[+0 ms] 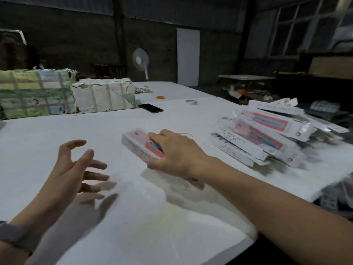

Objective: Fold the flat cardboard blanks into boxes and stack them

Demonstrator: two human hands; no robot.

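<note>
head view showed my right hand [172, 150] grasping a folded box [141, 146] for carrying to the stack [267, 138], left hand [76, 167] released.

A dim packing workshop; wrapped bundles [36, 94] on a big worktable [95, 127]; bare walls [76, 44]; pedestal fan [141, 60].

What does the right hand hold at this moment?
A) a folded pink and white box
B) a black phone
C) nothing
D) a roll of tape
A: the right hand grips the folded pink and white box above the table, fingers curled round it.
</note>
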